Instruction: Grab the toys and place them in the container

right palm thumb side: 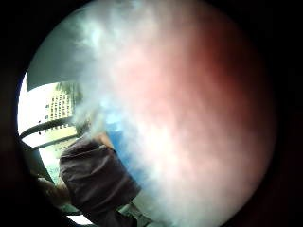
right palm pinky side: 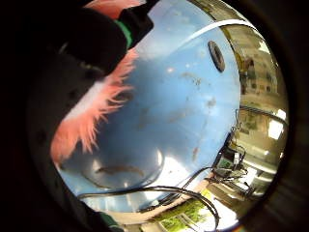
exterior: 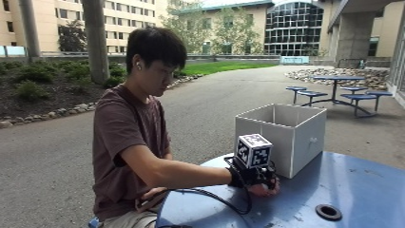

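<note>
1. A person is sitting at a round blue table (exterior: 354, 185) and is reaching the gloved right hand (exterior: 256, 183) out over the tabletop.
2. The right hand is resting low on the table, just in front of the near wall of a white open-topped container (exterior: 288, 130); the container is standing on the table directly beyond the fingers.
3. The fingers are curling downward around a pink furry toy (right palm pinky side: 94, 113). In the outside view, a small patch of pink (exterior: 259, 190) is showing beneath the fingers, against the tabletop.
4. In the little-finger-side palm view, the toy's pink and white fur is fanning out from under the black-gloved fingers (right palm pinky side: 87, 43), with the blue tabletop (right palm pinky side: 183, 111) lying just beyond the fur.
5. In the thumb-side palm view, pink and white fur (right palm thumb side: 189, 118) is filling most of the field, so the toy is sitting close against the palm.
6. A dark round hole (exterior: 328, 212) in the tabletop is lying to the side of the hand, well apart from the fingers.
7. The toy is sitting outside the container, under the hand.
</note>
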{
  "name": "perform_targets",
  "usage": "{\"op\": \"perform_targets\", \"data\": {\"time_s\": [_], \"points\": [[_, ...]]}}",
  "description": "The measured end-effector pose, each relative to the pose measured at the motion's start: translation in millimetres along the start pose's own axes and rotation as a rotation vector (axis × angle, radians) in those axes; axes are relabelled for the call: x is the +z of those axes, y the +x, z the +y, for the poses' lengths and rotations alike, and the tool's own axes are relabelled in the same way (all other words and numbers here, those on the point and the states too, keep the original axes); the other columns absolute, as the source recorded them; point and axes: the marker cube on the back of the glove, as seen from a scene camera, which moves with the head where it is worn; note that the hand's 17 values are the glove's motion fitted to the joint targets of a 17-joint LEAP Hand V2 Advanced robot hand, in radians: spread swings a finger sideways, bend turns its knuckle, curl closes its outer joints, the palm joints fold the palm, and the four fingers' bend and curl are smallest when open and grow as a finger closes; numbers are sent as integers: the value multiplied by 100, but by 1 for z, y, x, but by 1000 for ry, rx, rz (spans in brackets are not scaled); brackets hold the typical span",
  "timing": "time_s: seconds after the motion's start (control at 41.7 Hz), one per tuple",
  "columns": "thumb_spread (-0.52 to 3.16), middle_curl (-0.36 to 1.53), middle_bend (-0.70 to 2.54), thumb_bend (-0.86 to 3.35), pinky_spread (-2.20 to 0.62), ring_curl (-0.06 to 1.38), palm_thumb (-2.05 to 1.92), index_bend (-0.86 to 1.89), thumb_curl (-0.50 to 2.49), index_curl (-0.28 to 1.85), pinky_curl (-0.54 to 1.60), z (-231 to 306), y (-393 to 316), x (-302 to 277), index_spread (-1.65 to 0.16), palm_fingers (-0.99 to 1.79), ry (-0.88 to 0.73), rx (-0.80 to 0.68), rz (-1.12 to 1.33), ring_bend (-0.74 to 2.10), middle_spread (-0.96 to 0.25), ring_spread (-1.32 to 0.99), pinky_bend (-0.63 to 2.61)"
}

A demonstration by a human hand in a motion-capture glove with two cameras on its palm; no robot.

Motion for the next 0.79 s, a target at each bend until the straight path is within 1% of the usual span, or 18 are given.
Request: {"op": "perform_targets", "data": {"time_s": [0.024,0.072,0.144,0.168,0.192,0.288,0.408,0.456,0.504,0.552,0.672,0.792], "points": [[130,18,34,35,-20,30,80,93,56,46,32,-3,-1,1,-15,81,47,15,-18,43,-12,-12,85],[120,23,52,34,-23,32,84,102,61,49,31,-8,-4,1,-12,101,124,47,-45,46,-17,-16,75],[107,31,74,34,-27,36,87,109,66,53,31,-15,-7,0,-8,117,173,90,-74,49,-21,-21,66],[104,33,77,35,-28,37,89,111,68,55,31,-17,-7,-1,-7,115,171,103,-87,50,-22,-23,65],[98,35,82,32,-28,39,86,112,70,56,32,-18,-8,-3,-5,122,162,115,-103,54,-20,-24,67],[81,40,90,31,-31,44,85,116,76,59,35,-17,-9,-20,-1,120,77,152,-174,61,-20,-29,72],[67,43,93,26,-31,49,78,112,81,60,39,-7,-8,-60,0,110,30,187,-201,69,-22,-33,81],[66,44,91,21,-29,51,71,113,81,62,40,-3,-9,-83,-2,90,31,200,-194,70,-24,-35,81],[66,46,90,19,-27,54,68,115,82,65,42,-1,-11,-109,-3,75,37,216,-185,71,-26,-36,81],[65,47,91,19,-25,55,68,115,84,66,43,0,-13,-137,-4,68,50,237,-181,72,-29,-38,81],[65,49,92,17,-22,56,65,117,87,67,43,8,-16,-220,-7,58,111,258,-146,72,-33,-41,85],[66,52,93,16,-20,57,64,120,90,69,44,-4,-39,-278,-8,54,161,286,-91,74,-36,-44,88]]}}
